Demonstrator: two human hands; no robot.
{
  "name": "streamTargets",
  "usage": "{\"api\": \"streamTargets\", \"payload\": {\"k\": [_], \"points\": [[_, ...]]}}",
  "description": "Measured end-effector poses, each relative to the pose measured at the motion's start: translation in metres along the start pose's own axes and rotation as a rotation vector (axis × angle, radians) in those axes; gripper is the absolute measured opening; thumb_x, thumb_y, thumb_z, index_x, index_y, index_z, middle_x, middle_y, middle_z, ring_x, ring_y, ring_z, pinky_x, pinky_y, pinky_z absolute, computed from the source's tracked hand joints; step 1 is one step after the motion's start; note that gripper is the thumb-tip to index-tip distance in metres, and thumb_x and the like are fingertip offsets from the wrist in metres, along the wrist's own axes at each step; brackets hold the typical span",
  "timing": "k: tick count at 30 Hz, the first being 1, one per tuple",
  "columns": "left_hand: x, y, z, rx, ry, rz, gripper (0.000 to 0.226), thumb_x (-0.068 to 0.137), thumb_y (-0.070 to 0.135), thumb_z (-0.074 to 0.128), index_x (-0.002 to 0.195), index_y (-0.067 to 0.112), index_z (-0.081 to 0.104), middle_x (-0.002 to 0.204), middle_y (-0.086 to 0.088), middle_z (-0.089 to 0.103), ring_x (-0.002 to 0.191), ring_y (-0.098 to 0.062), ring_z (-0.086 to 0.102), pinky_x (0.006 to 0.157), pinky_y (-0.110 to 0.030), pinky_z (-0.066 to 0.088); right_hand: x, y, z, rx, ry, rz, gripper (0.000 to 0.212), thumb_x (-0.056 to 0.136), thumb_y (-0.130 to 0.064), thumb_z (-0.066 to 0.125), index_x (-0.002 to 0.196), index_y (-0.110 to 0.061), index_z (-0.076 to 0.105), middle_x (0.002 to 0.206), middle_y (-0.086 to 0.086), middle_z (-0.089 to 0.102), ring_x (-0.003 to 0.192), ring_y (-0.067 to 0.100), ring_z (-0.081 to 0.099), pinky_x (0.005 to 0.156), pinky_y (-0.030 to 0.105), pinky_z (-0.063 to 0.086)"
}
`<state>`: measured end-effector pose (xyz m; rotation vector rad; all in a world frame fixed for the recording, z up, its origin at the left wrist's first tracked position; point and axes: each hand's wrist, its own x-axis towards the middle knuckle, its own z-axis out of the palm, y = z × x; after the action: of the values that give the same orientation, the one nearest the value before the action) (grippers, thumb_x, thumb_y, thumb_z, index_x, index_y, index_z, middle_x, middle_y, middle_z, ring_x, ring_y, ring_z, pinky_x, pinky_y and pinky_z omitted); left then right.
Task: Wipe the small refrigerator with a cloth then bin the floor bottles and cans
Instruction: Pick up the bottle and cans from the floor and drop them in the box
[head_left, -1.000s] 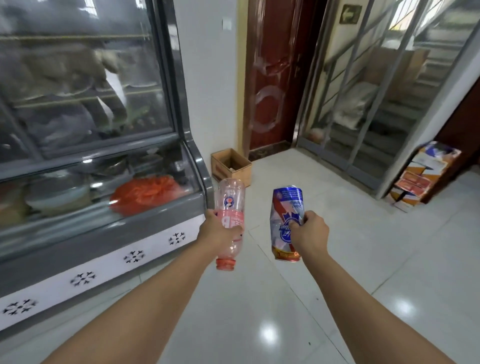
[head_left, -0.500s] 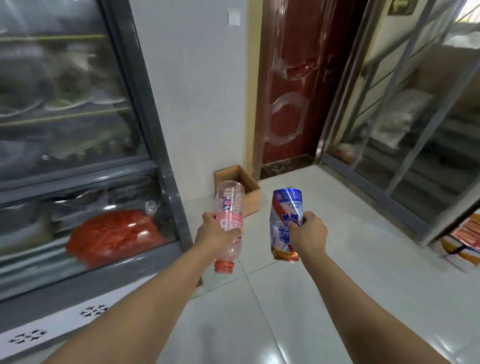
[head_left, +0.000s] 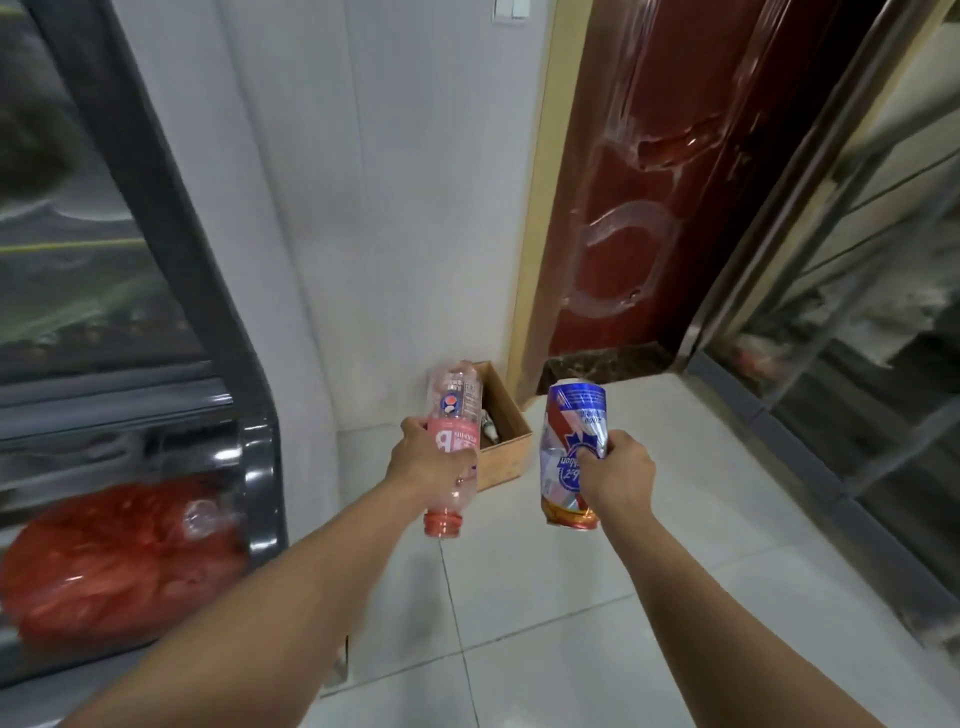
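Here, the left hand (head_left: 431, 460) clenched the bottle (head_left: 453, 441), the right hand (head_left: 618, 475) the can (head_left: 569, 447); tossed early, either might miss the box (head_left: 506, 441), seemingly the bin, at frame centre.

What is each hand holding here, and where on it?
Left hand grips the upside-down clear plastic bottle with pink label around its middle. Right hand grips the dented blue-and-white drink can at its side.

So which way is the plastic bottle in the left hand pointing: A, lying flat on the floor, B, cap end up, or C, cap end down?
C: the left hand holds the plastic bottle with its red neck end lowest and its base toward the cardboard box.
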<state>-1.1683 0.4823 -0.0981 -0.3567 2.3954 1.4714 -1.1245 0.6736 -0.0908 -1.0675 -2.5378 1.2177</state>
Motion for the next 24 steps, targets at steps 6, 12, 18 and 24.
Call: {"api": "streamTargets", "payload": {"k": [6, 12, 18, 24], "points": [[0.095, 0.057, 0.034, 0.023, 0.034, -0.027, 0.062, 0.071, 0.026, 0.077, 0.113, 0.019, 0.032, 0.101, -0.001, 0.053, 0.084, -0.02, 0.056, 0.068, -0.029, 0.046, 0.118, -0.032, 0.019, -0.023, -0.024, -0.022, 0.038, 0.085, -0.022, 0.066, 0.119, -0.01, 0.054, 0.112, 0.01, 0.063, 0.086, 0.019, 0.06, 0.058, 0.021, 0.043], [0.196, 0.099, 0.072, -0.013, 0.105, -0.107, 0.062, 0.072, 0.027, 0.077, 0.113, 0.019, 0.033, 0.104, -0.001, 0.052, 0.088, -0.02, 0.056, 0.073, -0.031, 0.047, 0.247, -0.062, 0.051, -0.047, -0.131, -0.095, 0.039, 0.087, -0.026, 0.065, 0.121, -0.011, 0.053, 0.116, 0.01, 0.063, 0.098, 0.023, 0.064, 0.064, 0.022, 0.045], [0.281, 0.125, 0.118, -0.12, 0.179, -0.204, 0.066, 0.072, 0.024, 0.077, 0.122, 0.012, 0.036, 0.113, -0.008, 0.057, 0.098, -0.026, 0.06, 0.085, -0.039, 0.052, 0.369, -0.086, 0.079, -0.15, -0.254, -0.174, 0.036, 0.088, -0.02, 0.062, 0.119, -0.003, 0.054, 0.117, 0.016, 0.062, 0.103, 0.029, 0.062, 0.074, 0.026, 0.045], [0.363, 0.123, 0.14, -0.14, 0.193, -0.339, 0.065, 0.074, 0.028, 0.076, 0.123, 0.015, 0.034, 0.113, -0.005, 0.056, 0.095, -0.023, 0.059, 0.08, -0.036, 0.051, 0.442, -0.098, 0.139, -0.2, -0.388, -0.148, 0.037, 0.09, -0.023, 0.06, 0.122, -0.006, 0.052, 0.119, 0.015, 0.061, 0.103, 0.028, 0.063, 0.08, 0.032, 0.052]]}}
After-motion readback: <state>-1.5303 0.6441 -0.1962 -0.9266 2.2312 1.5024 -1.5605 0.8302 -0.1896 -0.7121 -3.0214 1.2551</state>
